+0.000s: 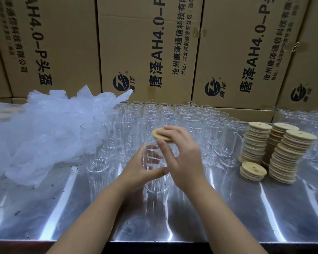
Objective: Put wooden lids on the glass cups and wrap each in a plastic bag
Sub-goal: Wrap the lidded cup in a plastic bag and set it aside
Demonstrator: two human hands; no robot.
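A clear glass cup [155, 182] stands at the middle of the metal table [246, 213]. My left hand [138, 171] grips its side, fingers showing through the glass. My right hand [180, 154] pinches a round wooden lid [157, 133] between thumb and fingers, holding it just above the cup's rim, tilted. Whether the lid touches the rim I cannot tell.
Several rows of bare glass cups [169, 118] stand behind. Stacks of wooden lids [275, 151] rise at the right, with a short stack [252, 170] in front. A heap of plastic bags [50, 132] lies at the left. Cardboard boxes [151, 52] wall the back.
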